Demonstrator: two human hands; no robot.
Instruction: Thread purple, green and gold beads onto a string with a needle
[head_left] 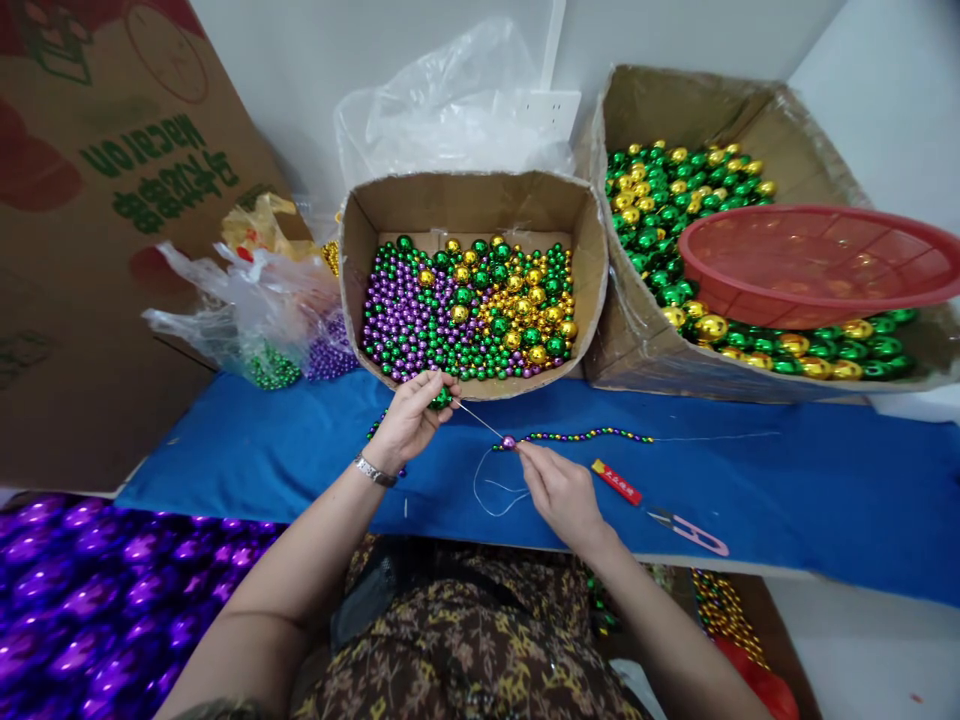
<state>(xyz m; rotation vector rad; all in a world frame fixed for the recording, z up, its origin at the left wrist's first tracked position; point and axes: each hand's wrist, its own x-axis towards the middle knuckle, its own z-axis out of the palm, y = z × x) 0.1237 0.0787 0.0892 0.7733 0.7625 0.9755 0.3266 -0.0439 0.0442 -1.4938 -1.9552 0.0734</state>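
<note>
Between finger and thumb, my left hand [411, 415] grips a shiny green bead [440, 399]. A thin needle [478, 420] runs from there toward my right hand [561, 492]. The closed fingertips of that hand pinch a purple bead [508, 442] at the needle's other end. Loose pale thread [480, 497] curls on the blue cloth below. Behind the right fingers lies a string of small green, gold and purple beads [592, 435], its bare thread trailing right. More strung beads [373, 428] show partly behind my left hand.
A cardboard box [474, 188] of mixed beads stands just beyond my hands. The larger box [637, 340] at right holds green and gold beads and a red basket [817, 260]. Thread snips [690, 530] and a red packet [616, 482] lie right. Bead-filled plastic bags [274, 320] sit left.
</note>
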